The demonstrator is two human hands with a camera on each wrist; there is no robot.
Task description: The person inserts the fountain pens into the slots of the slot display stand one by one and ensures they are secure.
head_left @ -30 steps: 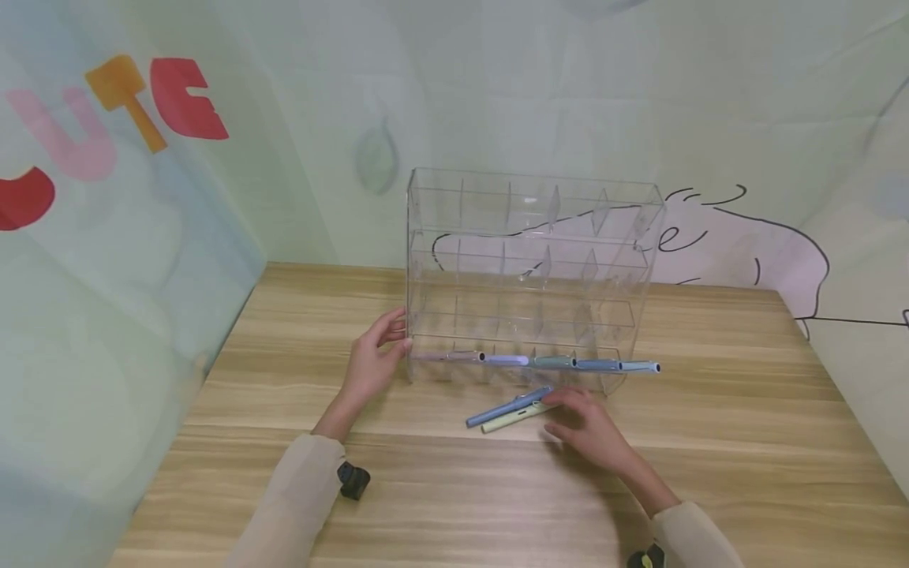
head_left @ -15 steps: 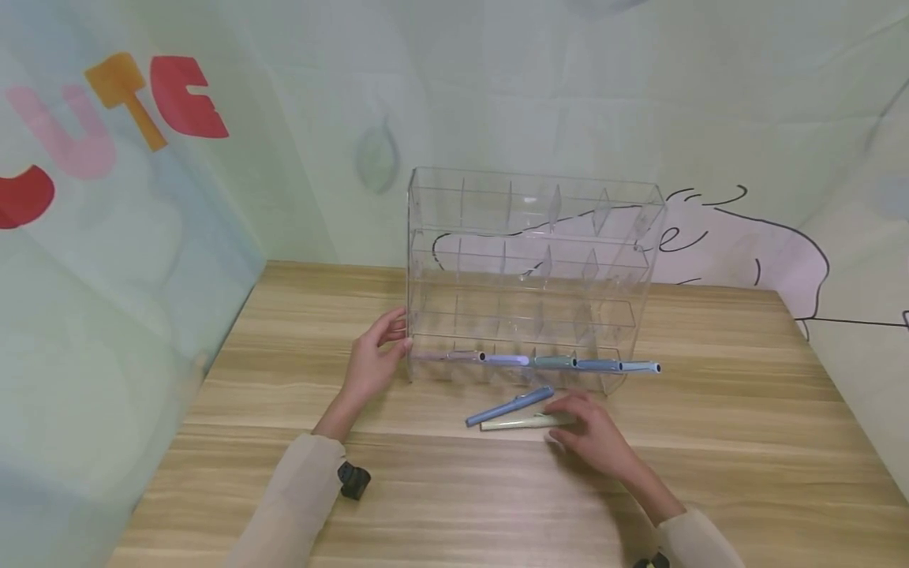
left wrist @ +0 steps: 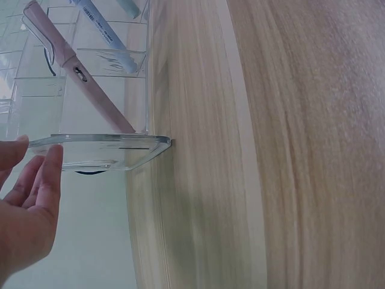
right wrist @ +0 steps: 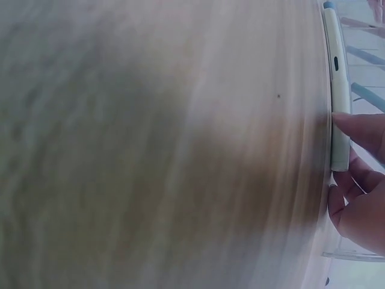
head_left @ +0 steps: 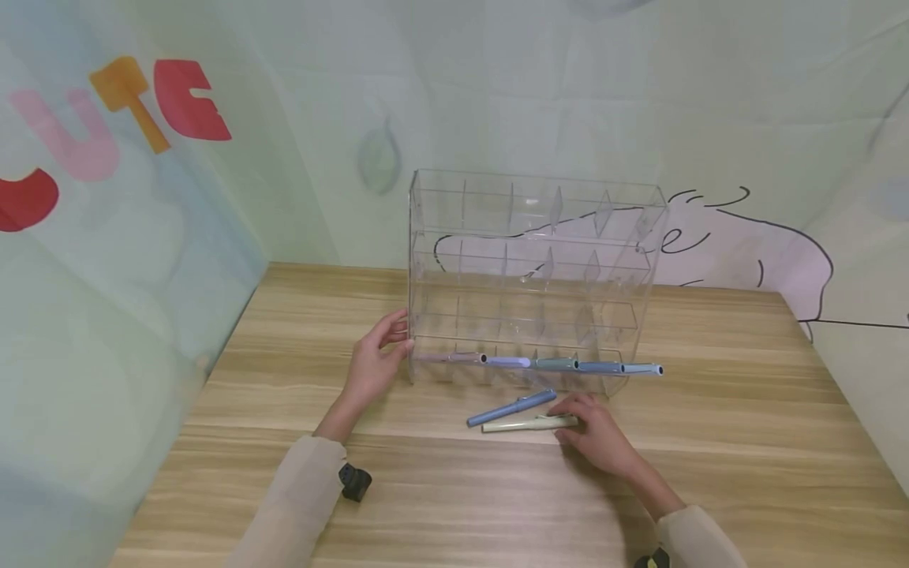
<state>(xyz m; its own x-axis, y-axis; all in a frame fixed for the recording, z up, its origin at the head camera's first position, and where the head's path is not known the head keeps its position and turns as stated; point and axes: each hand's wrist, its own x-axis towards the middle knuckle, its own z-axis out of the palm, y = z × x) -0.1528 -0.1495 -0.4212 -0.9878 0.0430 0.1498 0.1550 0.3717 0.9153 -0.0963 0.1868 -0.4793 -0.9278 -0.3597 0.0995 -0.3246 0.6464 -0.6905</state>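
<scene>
On the wooden table stands a clear acrylic pen rack (head_left: 525,248) with tiers of compartments. Fingertips of my left hand (head_left: 372,363) touch its left side panel, seen close up in the left wrist view. My right hand (head_left: 596,434) pinches the cap end of a pale green pen (head_left: 514,425) between thumb and fingers. This pen lies low along the tabletop in the right wrist view (right wrist: 338,90). Just behind it, a blue pen (head_left: 507,409) rests slantwise on the table, in front of the rack.
Several pens lie in the rack's lowest tier, among them a pink pen (head_left: 465,357), a lavender pen (head_left: 507,362), a dark green pen (head_left: 554,364) and a light blue pen (head_left: 642,369) at the right end. A printed cloth (head_left: 319,158) hangs behind the table.
The pale green pen has swung away from the blue pen and now lies nearly level, its cap end nearer me in the right hand. The left hand stays at the rack's side.
</scene>
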